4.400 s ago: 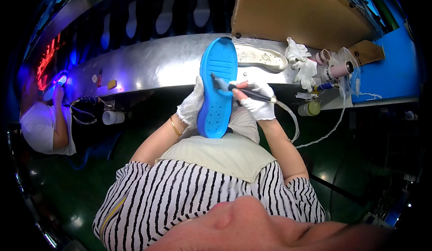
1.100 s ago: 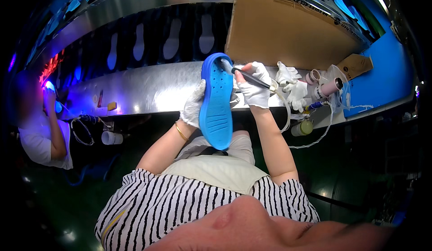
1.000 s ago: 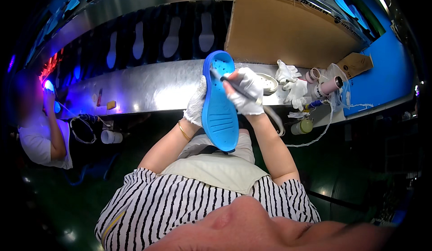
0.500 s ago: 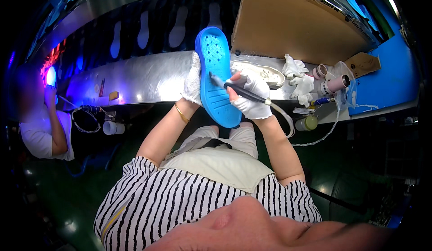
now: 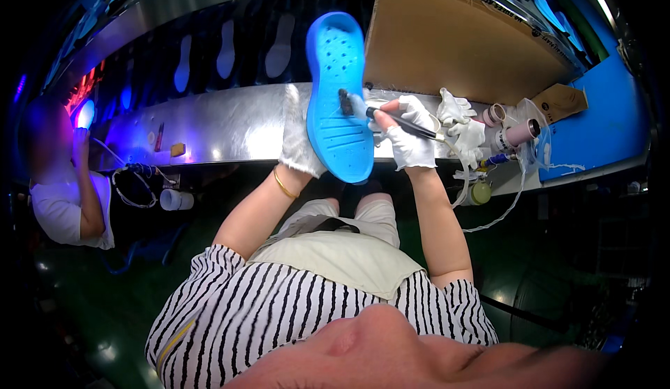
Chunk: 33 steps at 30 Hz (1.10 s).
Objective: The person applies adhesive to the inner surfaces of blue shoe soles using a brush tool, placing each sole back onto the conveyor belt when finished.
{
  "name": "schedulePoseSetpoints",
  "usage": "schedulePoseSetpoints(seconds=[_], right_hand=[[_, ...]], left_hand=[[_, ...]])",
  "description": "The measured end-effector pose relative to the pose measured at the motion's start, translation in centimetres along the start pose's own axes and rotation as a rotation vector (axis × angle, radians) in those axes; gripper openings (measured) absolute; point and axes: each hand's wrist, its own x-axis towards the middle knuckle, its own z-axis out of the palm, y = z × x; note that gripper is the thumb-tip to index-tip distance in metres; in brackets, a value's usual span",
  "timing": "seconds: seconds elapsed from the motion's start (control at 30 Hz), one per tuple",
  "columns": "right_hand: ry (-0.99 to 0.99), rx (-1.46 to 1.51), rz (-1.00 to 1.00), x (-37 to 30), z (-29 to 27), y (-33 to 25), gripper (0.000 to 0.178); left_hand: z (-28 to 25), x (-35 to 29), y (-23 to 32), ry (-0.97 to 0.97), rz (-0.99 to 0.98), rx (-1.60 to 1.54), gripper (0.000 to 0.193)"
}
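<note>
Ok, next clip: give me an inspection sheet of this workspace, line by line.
Surface: shiny metal bench, glare at its middle.
Job's things: blue shoe sole held upright; brush, its tip on the sole.
Clutter: spare white gloves, tape rolls, small jar, cardboard sheet.
Hands: left hand, gloved, grips the sole's edge; right hand, gloved, holds the brush.
Cables: white cord hangs off the bench edge.
Surroundings: a co-worker seated at left; pale soles on a dark panel behind.
</note>
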Motion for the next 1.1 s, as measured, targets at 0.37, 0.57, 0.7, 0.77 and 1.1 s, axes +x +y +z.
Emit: schedulePoseSetpoints(seconds=[0.37, 0.57, 0.7, 0.77, 1.1], right_hand=[[-0.065, 0.130, -0.023, -1.4, 2.0, 0.0, 0.011], [-0.193, 0.056, -0.188, -2.7, 3.7, 0.4, 0.014], [-0.116, 0.171, 0.023, -1.8, 2.5, 0.7, 0.008], [-0.125, 0.078, -0.102, -2.0, 2.6, 1.0, 0.009], [-0.219, -0.048, -0.190, -0.9, 1.6, 0.8, 0.009]], left_hand=[[-0.8, 1.6, 1.3, 0.095, 0.090, 0.431, 0.095], [-0.7, 2.1, 1.8, 0.033, 0.114, 0.383, 0.092], [0.3, 2.1, 1.9, 0.041, 0.152, 0.395, 0.092], [0.1, 2.4, 2.3, 0.030, 0.152, 0.451, 0.092], [0.7, 2.8, 3.9, -0.133, -0.034, 0.235, 0.093]])
